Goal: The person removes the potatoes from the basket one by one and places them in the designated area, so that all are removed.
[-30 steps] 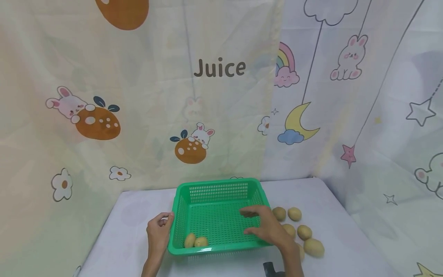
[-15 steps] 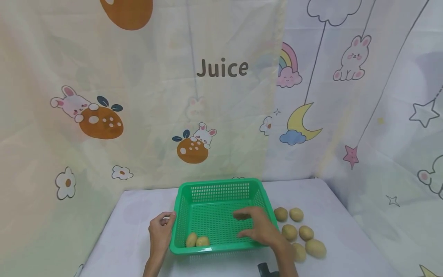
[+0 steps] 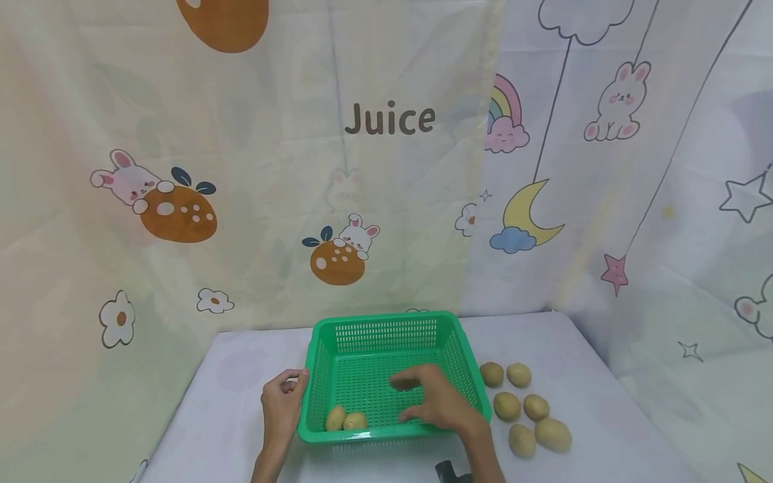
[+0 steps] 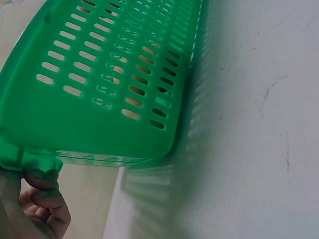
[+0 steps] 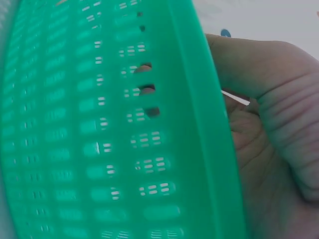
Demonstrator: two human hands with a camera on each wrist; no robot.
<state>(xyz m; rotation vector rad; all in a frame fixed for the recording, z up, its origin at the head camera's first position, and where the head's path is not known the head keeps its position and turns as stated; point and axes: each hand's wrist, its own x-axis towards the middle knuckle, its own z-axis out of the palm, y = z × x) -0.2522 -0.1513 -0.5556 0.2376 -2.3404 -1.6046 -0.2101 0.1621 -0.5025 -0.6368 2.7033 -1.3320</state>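
Observation:
A green slotted basket [image 3: 386, 320] stands on the white-covered table [image 3: 241, 376]. Two potatoes [image 3: 344, 420] lie in its near left corner. My left hand [image 3: 292, 384] grips the basket's left rim. In the left wrist view its curled fingers [image 4: 42, 196] sit just under the rim corner beside the slotted wall [image 4: 99, 74]. My right hand [image 3: 403, 400] hovers over the basket floor with fingers and thumb spread, holding nothing. The right wrist view shows its bare palm [image 5: 269, 134] beyond the basket rim [image 5: 199, 99].
Several loose potatoes [image 3: 522, 406] lie on the table to the right of the basket. Cartoon-printed curtains [image 3: 386, 168] hang close behind and along both sides. A dark object [image 3: 449, 471] shows at the bottom edge near my right wrist.
My right hand has moved left from the basket's right wall to over its floor. The left hand and the potatoes have stayed put.

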